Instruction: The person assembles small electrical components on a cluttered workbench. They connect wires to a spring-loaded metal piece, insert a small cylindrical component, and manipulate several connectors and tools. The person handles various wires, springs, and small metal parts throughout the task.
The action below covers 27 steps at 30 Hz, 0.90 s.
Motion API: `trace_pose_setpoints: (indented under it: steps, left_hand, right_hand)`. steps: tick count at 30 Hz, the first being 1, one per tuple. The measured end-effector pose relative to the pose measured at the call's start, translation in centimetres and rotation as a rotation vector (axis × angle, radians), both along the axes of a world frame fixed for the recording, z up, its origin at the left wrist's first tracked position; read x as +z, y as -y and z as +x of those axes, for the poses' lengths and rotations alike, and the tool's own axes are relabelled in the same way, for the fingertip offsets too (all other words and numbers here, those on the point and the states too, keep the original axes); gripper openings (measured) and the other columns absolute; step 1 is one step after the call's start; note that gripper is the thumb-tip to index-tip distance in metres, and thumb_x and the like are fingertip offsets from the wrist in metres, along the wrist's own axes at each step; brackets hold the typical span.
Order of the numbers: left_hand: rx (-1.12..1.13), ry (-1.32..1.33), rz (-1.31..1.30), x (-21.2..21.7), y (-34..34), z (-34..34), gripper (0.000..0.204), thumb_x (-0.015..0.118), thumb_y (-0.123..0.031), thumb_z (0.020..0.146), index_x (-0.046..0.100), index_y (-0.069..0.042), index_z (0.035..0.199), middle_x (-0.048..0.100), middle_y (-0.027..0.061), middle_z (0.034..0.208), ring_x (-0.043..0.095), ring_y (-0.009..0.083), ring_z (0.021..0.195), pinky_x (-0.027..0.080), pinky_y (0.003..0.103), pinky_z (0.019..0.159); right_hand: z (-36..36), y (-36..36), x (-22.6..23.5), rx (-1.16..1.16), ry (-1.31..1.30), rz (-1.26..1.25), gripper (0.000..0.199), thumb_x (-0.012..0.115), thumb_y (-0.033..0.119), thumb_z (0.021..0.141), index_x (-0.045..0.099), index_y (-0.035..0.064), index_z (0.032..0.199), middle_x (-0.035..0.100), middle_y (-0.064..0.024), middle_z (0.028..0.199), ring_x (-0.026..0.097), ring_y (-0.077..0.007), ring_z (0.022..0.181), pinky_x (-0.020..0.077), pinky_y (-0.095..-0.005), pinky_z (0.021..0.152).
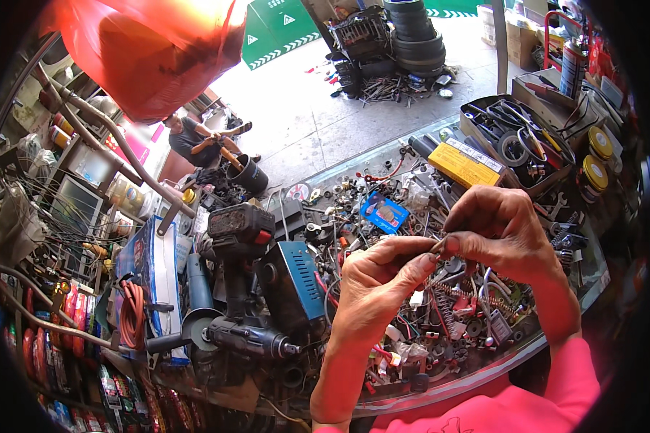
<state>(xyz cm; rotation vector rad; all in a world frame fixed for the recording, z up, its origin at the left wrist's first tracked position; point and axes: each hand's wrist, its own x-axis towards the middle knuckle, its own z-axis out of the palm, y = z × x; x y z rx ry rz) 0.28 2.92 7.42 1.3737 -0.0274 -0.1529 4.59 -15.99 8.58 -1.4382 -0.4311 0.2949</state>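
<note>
Left hand (378, 278) and right hand (500, 229) together pinch a small dark metal part (438, 247) above the cluttered glass-topped table (484, 372) of hardware.

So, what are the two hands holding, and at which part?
The left hand and right hand pinch one small thin dark piece between their fingertips, one at each end. What kind of piece it is cannot be told.
</note>
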Motion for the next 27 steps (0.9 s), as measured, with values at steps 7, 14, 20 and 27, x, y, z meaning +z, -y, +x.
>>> trace_pose_setpoints:
  steps: [7,14,20,27]
  left_hand:
    - [0.0,0.047,-0.03,0.0,0.1,0.0,0.019,0.068,-0.006,0.082,0.065,0.001,0.099,0.068,0.0064,0.085,0.06,0.0076,0.071,0.047,0.019,0.06]
    - [0.044,0.035,-0.161,-0.1,-0.5,0.1,0.02,0.067,-0.009,0.084,0.061,0.003,0.099,0.067,0.0079,0.085,0.061,0.0081,0.069,0.048,0.02,0.059]
    - [0.139,0.081,-0.061,0.0,-0.2,0.0,0.022,0.07,-0.007,0.081,0.061,0.004,0.099,0.067,0.0092,0.083,0.062,0.0097,0.069,0.048,0.02,0.059]
    - [0.221,0.109,-0.281,-0.6,-0.1,0.3,0.021,0.064,0.002,0.082,0.055,0.005,0.1,0.066,0.0145,0.078,0.056,0.012,0.06,0.042,0.026,0.056]
  right_hand:
    - [-0.5,-0.6,0.5,-0.007,-0.026,-0.099,0.017,0.071,0.013,0.082,0.065,-0.0027,0.081,0.066,-0.0041,0.069,0.06,-0.0049,0.064,0.0473,-0.0183,0.054]
    - [-0.3,-0.6,-0.4,-0.013,0.104,-0.056,0.033,0.067,0.014,0.085,0.056,-0.0048,0.109,0.068,-0.0082,0.083,0.064,-0.01,0.078,0.0505,-0.0203,0.064]
    - [0.0,-0.4,0.1,0.018,0.095,-0.098,0.013,0.06,0.004,0.087,0.062,-0.0045,0.097,0.066,-0.0049,0.078,0.059,-0.0049,0.064,0.0479,-0.019,0.053]
    - [0.1,-0.7,-1.0,0.098,0.067,-0.069,0.016,0.062,0.005,0.085,0.063,-0.0048,0.098,0.066,-0.005,0.079,0.059,-0.0064,0.073,0.0485,-0.0211,0.064]
